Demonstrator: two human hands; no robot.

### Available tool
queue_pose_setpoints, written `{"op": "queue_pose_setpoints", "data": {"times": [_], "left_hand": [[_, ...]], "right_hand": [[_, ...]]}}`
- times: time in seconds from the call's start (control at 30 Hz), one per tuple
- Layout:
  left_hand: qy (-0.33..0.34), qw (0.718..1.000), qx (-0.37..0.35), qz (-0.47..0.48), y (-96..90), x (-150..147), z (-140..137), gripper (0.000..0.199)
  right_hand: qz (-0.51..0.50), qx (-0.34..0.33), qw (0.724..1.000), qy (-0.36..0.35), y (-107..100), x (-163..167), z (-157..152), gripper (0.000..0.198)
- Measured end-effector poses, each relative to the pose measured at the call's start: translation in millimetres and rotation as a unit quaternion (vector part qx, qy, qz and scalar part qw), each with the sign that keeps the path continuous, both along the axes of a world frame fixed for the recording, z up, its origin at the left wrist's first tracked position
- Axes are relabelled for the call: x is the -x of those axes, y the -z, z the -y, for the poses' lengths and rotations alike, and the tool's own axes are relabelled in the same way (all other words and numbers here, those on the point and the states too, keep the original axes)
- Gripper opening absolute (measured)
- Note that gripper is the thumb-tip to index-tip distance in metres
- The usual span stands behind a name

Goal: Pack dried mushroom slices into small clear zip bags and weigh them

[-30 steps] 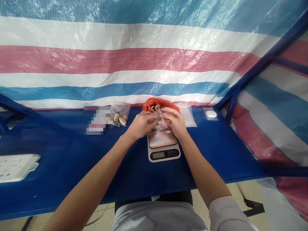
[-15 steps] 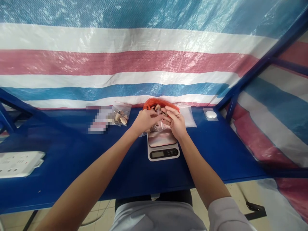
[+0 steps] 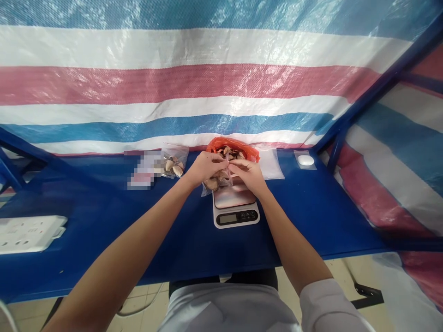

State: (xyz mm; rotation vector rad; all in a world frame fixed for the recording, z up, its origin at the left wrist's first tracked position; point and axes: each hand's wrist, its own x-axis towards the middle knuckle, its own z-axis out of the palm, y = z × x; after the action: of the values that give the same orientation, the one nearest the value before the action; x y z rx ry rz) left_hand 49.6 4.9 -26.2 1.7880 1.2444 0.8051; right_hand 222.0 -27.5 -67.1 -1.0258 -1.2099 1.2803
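Note:
Both my left hand and my right hand pinch the top edge of a clear zip bag, their fingertips nearly meeting at its mouth. Brown dried slices show through the bag's plastic. It hangs over the left rear part of a kitchen scale, whose steel plate is partly covered by the bag and my right hand. Just behind my fingers lies an open red plastic bag full of similar dried pieces. The scale's display looks dark, with no digits I can read.
A filled clear bag of dried slices lies at left, beside a blurred-out packet. Flat clear bags lie right of the red bag. A white oval object in a small bag sits far right. A power strip rests at the left.
My right hand's fingers have gone from spread to pinching the bag's edge. The clear bag's filled lower part now shows below my left hand. The view has shifted slightly.

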Motion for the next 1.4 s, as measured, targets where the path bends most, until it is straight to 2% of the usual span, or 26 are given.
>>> {"op": "queue_pose_setpoints", "data": {"times": [0.2,0.37,0.6,0.73,0.93,1.27,1.4], "left_hand": [[0.013,0.996,0.076,0.054,-0.4,5,1,0.030],[0.033,0.995,0.085,0.036,-5.0,4,3,0.031],[0.051,0.998,0.037,-0.002,-3.8,4,2,0.029],[0.067,0.997,0.029,-0.015,-3.2,5,4,0.029],[0.058,0.998,0.027,-0.013,-0.2,6,3,0.025],[0.068,0.995,-0.035,-0.056,4.6,4,2,0.022],[0.059,0.996,-0.038,-0.051,6.5,5,2,0.023]], "right_hand": [[0.050,-0.005,0.998,-0.029,2,-4,1,0.030],[0.046,0.000,0.999,-0.022,4,-3,0,0.029],[0.084,-0.030,0.996,0.010,3,-4,-1,0.020],[0.100,-0.015,0.995,0.007,1,-5,0,0.017],[0.078,0.011,0.997,0.002,-1,-4,1,0.013],[0.045,0.061,0.997,0.010,-4,-4,0,0.012],[0.061,0.033,0.997,0.029,-1,-5,-4,0.011]]}}
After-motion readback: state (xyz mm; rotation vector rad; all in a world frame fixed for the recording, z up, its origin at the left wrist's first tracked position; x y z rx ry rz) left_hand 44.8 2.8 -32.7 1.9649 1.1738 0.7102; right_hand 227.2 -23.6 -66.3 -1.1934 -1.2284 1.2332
